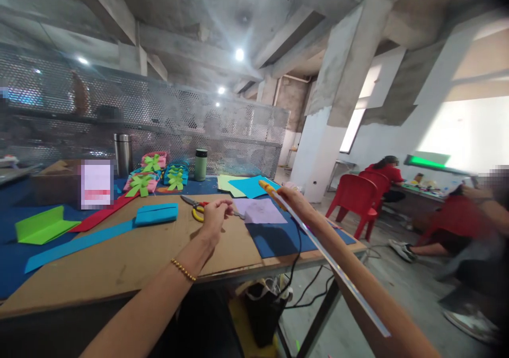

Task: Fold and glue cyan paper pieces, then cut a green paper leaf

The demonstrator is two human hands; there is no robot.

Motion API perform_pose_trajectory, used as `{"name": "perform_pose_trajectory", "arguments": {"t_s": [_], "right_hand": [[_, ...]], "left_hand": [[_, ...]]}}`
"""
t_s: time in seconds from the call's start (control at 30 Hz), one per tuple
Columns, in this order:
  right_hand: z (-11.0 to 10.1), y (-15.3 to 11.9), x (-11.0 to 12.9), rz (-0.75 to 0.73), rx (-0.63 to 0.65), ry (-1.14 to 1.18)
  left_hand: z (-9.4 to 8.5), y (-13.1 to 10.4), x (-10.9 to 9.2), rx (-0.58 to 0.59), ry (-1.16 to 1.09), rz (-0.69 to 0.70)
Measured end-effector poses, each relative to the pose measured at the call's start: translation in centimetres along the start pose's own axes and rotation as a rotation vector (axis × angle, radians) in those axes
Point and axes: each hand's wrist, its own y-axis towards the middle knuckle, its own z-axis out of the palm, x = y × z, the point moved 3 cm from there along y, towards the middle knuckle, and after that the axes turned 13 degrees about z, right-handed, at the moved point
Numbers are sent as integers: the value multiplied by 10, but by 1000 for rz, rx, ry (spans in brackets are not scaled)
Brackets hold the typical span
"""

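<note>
Over the cardboard, my left hand [217,216] has its fingers curled together beside yellow-handled scissors [196,209]; whether it holds anything is hidden. My right hand [293,199] is closed round a yellow tool [267,188] and a long, thin, clear strip [342,273] that slants down along the forearm. Between the hands lies a light purple sheet [260,211]. Left of the scissors, a folded blue piece [156,214] rests by a long blue strip [79,245]. A red strip [104,214] and a folded green sheet [45,226] are farther left.
Blue and pale green sheets [228,184], a green bottle [201,165], a steel flask [123,155] and pieces with green bows [142,183] stand or lie at the back. A black cable [299,244] hangs over the table edge above a bin [263,310]. People and red chairs [353,201] are at right.
</note>
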Motion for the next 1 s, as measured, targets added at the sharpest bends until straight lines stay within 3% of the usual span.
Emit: {"name": "perform_pose_trajectory", "arguments": {"t_s": [0.17,0.23,0.43,0.57,0.67,0.73,0.8,0.9,1.0], "right_hand": [[23,-1,-38,-126,82,-694],[35,-1,-48,-136,130,-855],[52,-1,-57,-160,216,-874],[48,12,-77,-113,259,-844],[41,26,-77,-199,187,-788],[35,31,-56,-285,111,-755],[34,29,-19,-378,117,-683],[45,23,58,-481,187,-553],[74,20,133,-493,283,-467]], "left_hand": [[2,-2,-5,19,53,-3],[3,-2,-6,34,71,-19],[10,-7,-8,94,93,-51],[16,-12,-11,255,147,-84],[8,-15,-19,421,227,-88],[-9,-12,-34,505,336,-25],[-35,0,-55,536,505,94],[-86,36,-99,382,898,428],[-137,72,-129,268,1280,480]]}}
